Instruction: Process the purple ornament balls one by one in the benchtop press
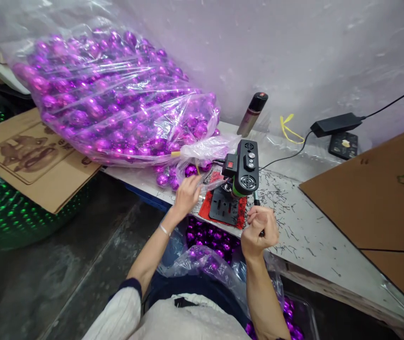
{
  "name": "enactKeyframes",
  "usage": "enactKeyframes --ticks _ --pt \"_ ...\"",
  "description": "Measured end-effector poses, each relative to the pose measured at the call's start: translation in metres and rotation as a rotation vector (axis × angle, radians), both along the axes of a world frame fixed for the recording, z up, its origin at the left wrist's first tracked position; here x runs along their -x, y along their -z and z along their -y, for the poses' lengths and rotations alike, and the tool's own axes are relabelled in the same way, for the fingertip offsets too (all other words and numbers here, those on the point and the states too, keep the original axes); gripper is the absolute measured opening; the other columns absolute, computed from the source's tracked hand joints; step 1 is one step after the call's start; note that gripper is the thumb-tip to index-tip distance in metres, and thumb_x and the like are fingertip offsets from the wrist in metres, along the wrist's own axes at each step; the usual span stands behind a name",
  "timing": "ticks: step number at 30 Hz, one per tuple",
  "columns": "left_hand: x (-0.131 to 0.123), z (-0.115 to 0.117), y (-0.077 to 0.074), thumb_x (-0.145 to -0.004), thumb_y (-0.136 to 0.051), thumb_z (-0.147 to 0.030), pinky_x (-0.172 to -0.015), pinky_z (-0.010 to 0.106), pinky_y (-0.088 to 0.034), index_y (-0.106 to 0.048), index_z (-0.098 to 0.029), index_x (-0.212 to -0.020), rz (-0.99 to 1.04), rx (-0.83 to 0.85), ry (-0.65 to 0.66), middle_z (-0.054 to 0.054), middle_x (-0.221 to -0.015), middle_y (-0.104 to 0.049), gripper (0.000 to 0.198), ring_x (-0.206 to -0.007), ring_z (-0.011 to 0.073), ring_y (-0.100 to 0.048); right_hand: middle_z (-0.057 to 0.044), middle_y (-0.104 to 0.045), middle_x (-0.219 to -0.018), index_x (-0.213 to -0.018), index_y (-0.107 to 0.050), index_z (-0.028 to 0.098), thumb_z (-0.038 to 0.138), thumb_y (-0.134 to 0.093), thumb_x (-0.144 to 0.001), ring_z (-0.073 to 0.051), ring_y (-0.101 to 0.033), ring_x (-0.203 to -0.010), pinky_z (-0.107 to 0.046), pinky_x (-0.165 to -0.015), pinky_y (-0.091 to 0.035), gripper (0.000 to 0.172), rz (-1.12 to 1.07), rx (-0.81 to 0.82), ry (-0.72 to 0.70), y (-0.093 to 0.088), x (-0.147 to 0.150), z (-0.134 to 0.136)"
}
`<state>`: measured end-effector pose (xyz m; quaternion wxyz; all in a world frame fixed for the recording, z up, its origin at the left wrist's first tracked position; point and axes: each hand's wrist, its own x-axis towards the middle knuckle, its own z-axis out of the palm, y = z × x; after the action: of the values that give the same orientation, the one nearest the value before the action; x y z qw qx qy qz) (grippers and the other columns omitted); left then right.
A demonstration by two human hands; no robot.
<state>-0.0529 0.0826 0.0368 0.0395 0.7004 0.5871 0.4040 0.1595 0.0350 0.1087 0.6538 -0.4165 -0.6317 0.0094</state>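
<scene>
My right hand (260,230) is closed around the black handle of a lever on a small black press machine (248,165), to the machine's right. The machine stands on a red cloth (206,207), its slotted base plate (223,208) facing me. Left of the plate, my left hand (187,192) reaches with fingers partly spread to the mouth of a clear plastic bag (202,147). Shiny purple faceted balls (163,178) lie just beyond and beside its fingertips. I see no ball clearly held in it.
Many purple balls fill the large bag (117,94) at left. Small dark bits litter the white table (304,236). Behind the machine stand a spray can (252,114) and a black power adapter (336,124). Cardboard (382,198) leans at right; more purple balls (211,241) sit below the table edge.
</scene>
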Motion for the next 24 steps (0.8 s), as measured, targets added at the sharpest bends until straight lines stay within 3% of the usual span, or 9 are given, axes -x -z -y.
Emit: enactKeyframes --ticks 2,4,7,11,14,18,21,24 --pt "0.013 -0.043 -0.011 -0.099 -0.055 -0.027 -0.101 0.049 -0.051 -0.063 -0.014 -0.130 -0.089 0.123 -0.119 0.022 -0.127 -0.068 0.036 -0.117 0.0344 -0.065 0.001 -0.056 -0.065 -0.065 -0.049 0.023 0.018 -0.045 -0.100 -0.014 -0.057 -0.062 -0.031 -0.060 -0.039 0.035 0.005 -0.002 0.001 0.002 0.000 0.000" --pt "0.019 -0.072 -0.013 -0.092 -0.066 -0.027 -0.098 0.049 -0.050 -0.063 -0.007 -0.127 -0.174 0.280 -0.204 0.025 -0.113 -0.070 0.041 -0.111 0.0387 -0.066 0.001 -0.056 -0.064 -0.066 -0.049 0.023 0.018 -0.045 -0.100 -0.014 -0.057 -0.061 -0.031 -0.059 -0.039 0.035 0.011 -0.010 -0.009 0.002 0.000 -0.001" --pt "0.023 -0.088 -0.012 -0.083 -0.077 -0.027 -0.095 0.046 -0.050 -0.061 -0.006 -0.129 -0.186 0.423 -0.220 0.022 -0.103 -0.071 0.052 -0.107 0.0389 -0.068 0.001 -0.054 -0.063 -0.067 -0.048 0.023 0.016 -0.045 -0.099 -0.014 -0.057 -0.062 -0.030 -0.059 -0.040 0.034 0.026 -0.029 -0.028 0.003 -0.001 -0.001" --pt "0.030 -0.072 -0.015 -0.082 -0.077 -0.031 -0.102 0.048 -0.051 -0.059 -0.016 -0.135 0.110 0.378 -0.099 0.017 -0.121 -0.069 0.058 -0.115 0.0353 -0.067 0.001 -0.057 -0.065 -0.068 -0.049 0.023 0.014 -0.045 -0.099 -0.014 -0.057 -0.062 -0.030 -0.060 -0.041 0.032 0.055 -0.034 -0.041 0.002 -0.003 -0.002" --pt "0.032 -0.045 -0.016 -0.083 -0.075 -0.036 -0.102 0.043 -0.054 -0.055 -0.021 -0.136 0.587 0.353 0.046 0.012 -0.130 -0.067 0.058 -0.116 0.0283 -0.068 0.000 -0.058 -0.065 -0.068 -0.050 0.023 0.015 -0.045 -0.098 -0.014 -0.058 -0.062 -0.030 -0.059 -0.042 0.032 0.066 -0.036 -0.039 0.003 -0.004 -0.003" --pt "0.015 -0.009 -0.010 -0.093 -0.064 -0.050 -0.092 0.039 -0.061 -0.052 -0.025 -0.132 1.163 0.451 0.166 0.008 -0.123 -0.070 0.048 -0.105 0.0216 -0.073 0.001 -0.057 -0.064 -0.068 -0.049 0.023 0.018 -0.045 -0.099 -0.014 -0.059 -0.062 -0.030 -0.058 -0.042 0.032 0.076 -0.040 -0.014 0.004 -0.004 -0.003" --pt "-0.010 0.007 -0.001 -0.093 -0.063 -0.052 -0.094 0.041 -0.062 -0.051 -0.024 -0.128 1.268 0.516 0.155 0.008 -0.122 -0.072 0.047 -0.105 0.0220 -0.074 0.001 -0.056 -0.065 -0.068 -0.048 0.023 0.019 -0.045 -0.100 -0.014 -0.059 -0.062 -0.030 -0.058 -0.042 0.032 0.095 -0.031 -0.010 0.003 -0.003 -0.002" --pt "-0.036 0.011 0.010 -0.092 -0.065 -0.052 -0.101 0.041 -0.058 -0.050 -0.024 -0.135 1.167 0.526 0.087 0.008 -0.128 -0.070 0.053 -0.115 0.0229 -0.071 0.001 -0.057 -0.065 -0.069 -0.048 0.023 0.016 -0.044 -0.099 -0.013 -0.058 -0.062 -0.029 -0.058 -0.042 0.031 0.096 -0.038 -0.025 -0.002 -0.004 -0.002"
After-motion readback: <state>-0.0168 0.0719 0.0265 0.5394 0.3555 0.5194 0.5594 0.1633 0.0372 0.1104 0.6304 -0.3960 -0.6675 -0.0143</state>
